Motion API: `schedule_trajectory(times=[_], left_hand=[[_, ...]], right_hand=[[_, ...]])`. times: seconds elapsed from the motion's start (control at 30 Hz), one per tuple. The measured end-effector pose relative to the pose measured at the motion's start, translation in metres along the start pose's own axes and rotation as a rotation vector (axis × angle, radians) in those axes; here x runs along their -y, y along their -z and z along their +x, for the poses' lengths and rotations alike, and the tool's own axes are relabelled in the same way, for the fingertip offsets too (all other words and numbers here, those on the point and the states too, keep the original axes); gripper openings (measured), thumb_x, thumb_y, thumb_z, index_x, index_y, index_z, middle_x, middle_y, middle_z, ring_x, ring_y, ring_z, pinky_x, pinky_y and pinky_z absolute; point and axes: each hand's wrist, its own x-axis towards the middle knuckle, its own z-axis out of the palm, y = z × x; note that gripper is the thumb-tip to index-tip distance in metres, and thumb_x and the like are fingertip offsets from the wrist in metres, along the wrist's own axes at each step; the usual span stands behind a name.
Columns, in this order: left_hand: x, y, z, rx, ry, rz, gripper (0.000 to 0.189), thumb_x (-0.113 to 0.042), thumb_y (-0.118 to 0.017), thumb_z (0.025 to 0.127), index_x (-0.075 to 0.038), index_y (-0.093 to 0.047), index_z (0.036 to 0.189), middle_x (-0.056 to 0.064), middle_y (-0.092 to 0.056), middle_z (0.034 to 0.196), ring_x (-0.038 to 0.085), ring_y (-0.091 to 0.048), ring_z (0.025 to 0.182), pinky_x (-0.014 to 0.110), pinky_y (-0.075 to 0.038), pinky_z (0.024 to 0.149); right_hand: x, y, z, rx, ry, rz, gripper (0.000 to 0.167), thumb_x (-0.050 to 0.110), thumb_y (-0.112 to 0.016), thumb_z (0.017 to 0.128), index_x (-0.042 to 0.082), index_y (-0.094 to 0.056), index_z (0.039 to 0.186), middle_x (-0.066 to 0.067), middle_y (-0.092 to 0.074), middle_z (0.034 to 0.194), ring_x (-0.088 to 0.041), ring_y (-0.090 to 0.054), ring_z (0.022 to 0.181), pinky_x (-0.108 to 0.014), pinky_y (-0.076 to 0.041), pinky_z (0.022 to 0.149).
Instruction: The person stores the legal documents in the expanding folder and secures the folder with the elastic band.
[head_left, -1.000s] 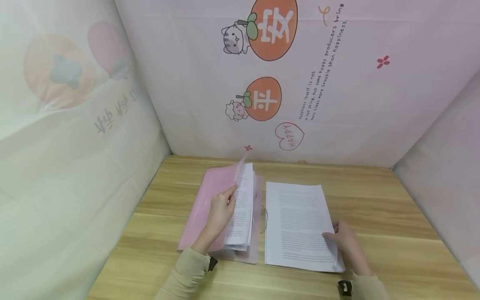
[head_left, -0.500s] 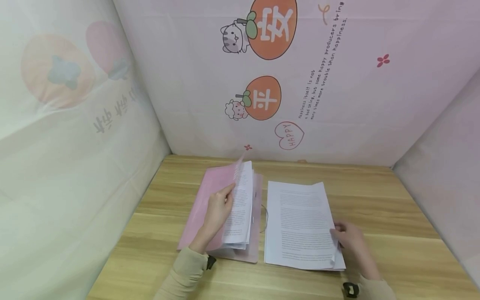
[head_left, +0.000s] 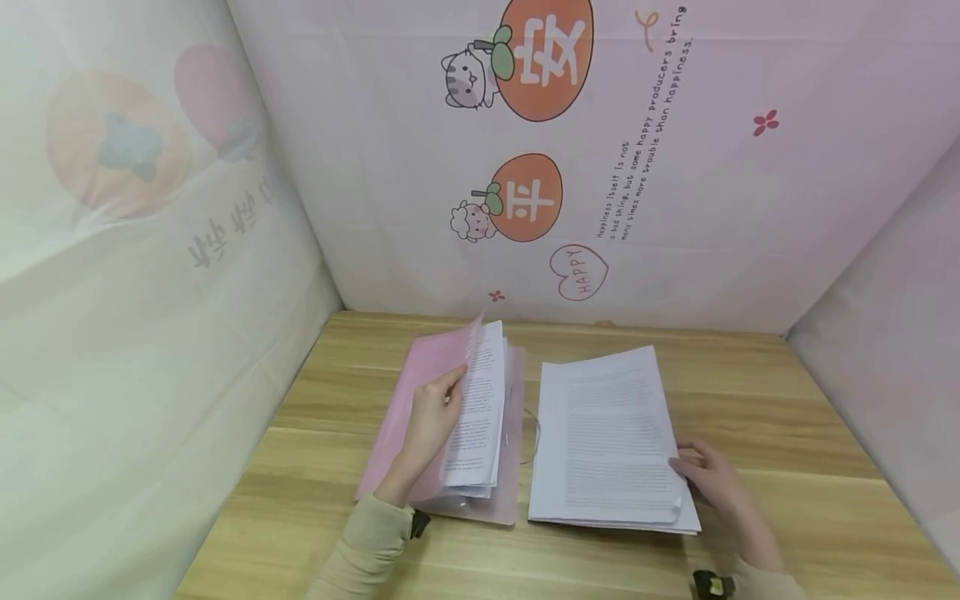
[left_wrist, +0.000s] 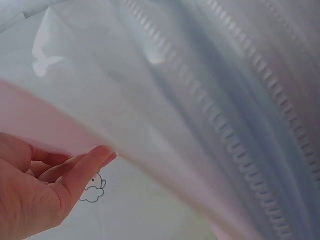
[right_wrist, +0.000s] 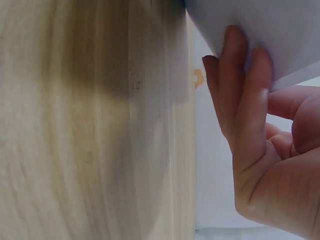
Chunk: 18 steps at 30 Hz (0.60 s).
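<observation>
We find room over the worktop [head_left: 817, 492] right of the right hand [head_left: 716, 479] and left of the pink folder [head_left: 405, 408]. Between folder and paper stack [head_left: 611, 442] we have a narrow strip, spanned by a thin curved strand [head_left: 537, 427]. The left hand [head_left: 432, 408] and raised cover [head_left: 450, 350] block the folder's left; the right hand, the stack's right edge; the back wall [head_left: 675, 275], the far side.

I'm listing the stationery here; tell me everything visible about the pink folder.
The pink folder looks like thin, translucent plastic. It lies on the wooden table, left of the paper stack, its front cover partly raised, the left hand pinching its edge. Printed pages show inside, over a paler back cover; up close, clear plastic with slotted strips appears.
</observation>
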Motion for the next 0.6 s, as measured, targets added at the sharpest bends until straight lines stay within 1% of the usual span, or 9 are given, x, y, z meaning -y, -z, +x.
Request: schedule_trajectory(times=[0.1,0.17,0.23,0.3,0.37,0.4,0.47,0.5,0.6], left_hand=[[0.001,0.0,0.0,-0.003,-0.008,-0.002,0.036,0.011,-0.053,0.086,0.009,-0.066,0.12,0.024,-0.074,0.104,0.016,-0.059,0.068,0.016,-0.046,0.056],[0.001,-0.001,0.0,-0.006,-0.009,-0.008,0.036,0.011,-0.053,0.086,0.008,-0.067,0.119,0.024,-0.074,0.103,0.015,-0.057,0.066,0.015,-0.044,0.055],[0.001,-0.001,0.0,-0.009,-0.012,-0.009,0.036,0.011,-0.053,0.086,0.008,-0.067,0.119,0.023,-0.074,0.101,0.014,-0.055,0.065,0.015,-0.042,0.055],[0.001,-0.001,0.0,-0.009,-0.012,-0.012,0.036,0.011,-0.053,0.086,0.008,-0.067,0.12,0.024,-0.074,0.1,0.015,-0.055,0.065,0.016,-0.042,0.055],[0.001,-0.001,0.0,-0.007,-0.004,-0.015,0.037,0.01,-0.053,0.086,0.008,-0.066,0.12,0.023,-0.074,0.098,0.015,-0.055,0.066,0.016,-0.042,0.055],[0.002,-0.001,0.0,-0.007,-0.003,-0.015,0.037,0.01,-0.053,0.086,0.008,-0.066,0.121,0.023,-0.074,0.098,0.015,-0.055,0.066,0.016,-0.042,0.055],[0.002,-0.001,0.0,-0.005,0.0,-0.015,0.037,0.01,-0.053,0.086,0.008,-0.066,0.121,0.023,-0.074,0.095,0.015,-0.055,0.067,0.016,-0.042,0.055],[0.002,-0.001,0.0,-0.004,0.002,-0.015,0.037,0.01,-0.053,0.086,0.008,-0.066,0.121,0.022,-0.074,0.094,0.015,-0.055,0.067,0.016,-0.042,0.055],[0.002,-0.002,0.001,-0.003,0.004,-0.011,0.037,0.01,-0.053,0.086,0.007,-0.066,0.121,0.022,-0.074,0.094,0.015,-0.056,0.067,0.017,-0.043,0.056]], right_hand=[[-0.002,0.003,-0.002,0.002,-0.002,0.071,0.051,0.014,-0.051,0.101,-0.011,-0.031,0.142,-0.015,-0.073,0.109,-0.007,-0.069,0.08,-0.029,-0.059,0.069],[-0.003,0.005,-0.003,-0.002,0.003,0.11,0.05,0.013,-0.052,0.101,-0.01,-0.033,0.14,-0.003,-0.074,0.101,-0.006,-0.069,0.078,-0.029,-0.058,0.068],[-0.004,0.007,-0.004,0.003,0.022,0.152,0.044,0.012,-0.052,0.1,-0.009,-0.036,0.136,0.007,-0.074,0.094,-0.007,-0.069,0.077,-0.028,-0.058,0.066],[-0.005,0.01,-0.004,-0.007,0.034,0.188,0.032,0.011,-0.052,0.1,-0.002,-0.044,0.129,0.013,-0.072,0.087,-0.007,-0.069,0.074,-0.028,-0.058,0.064],[-0.006,0.012,-0.005,-0.005,0.057,0.215,0.02,0.009,-0.052,0.1,0.01,-0.051,0.12,0.016,-0.072,0.082,-0.007,-0.069,0.072,-0.026,-0.057,0.062],[-0.006,0.013,-0.004,-0.007,0.065,0.237,0.017,0.008,-0.052,0.1,0.016,-0.054,0.115,0.016,-0.072,0.08,-0.007,-0.069,0.071,-0.026,-0.057,0.061],[-0.006,0.015,-0.004,-0.009,0.075,0.272,0.021,0.007,-0.052,0.1,0.026,-0.055,0.107,0.014,-0.072,0.078,-0.007,-0.069,0.069,-0.026,-0.057,0.06],[-0.006,0.016,-0.004,-0.008,0.077,0.277,0.022,0.007,-0.052,0.1,0.028,-0.055,0.106,0.014,-0.073,0.078,-0.007,-0.069,0.069,-0.026,-0.057,0.059],[-0.002,0.014,-0.005,-0.014,0.082,0.281,0.02,0.008,-0.053,0.099,0.025,-0.055,0.11,0.013,-0.073,0.078,-0.008,-0.069,0.069,-0.026,-0.057,0.059]])
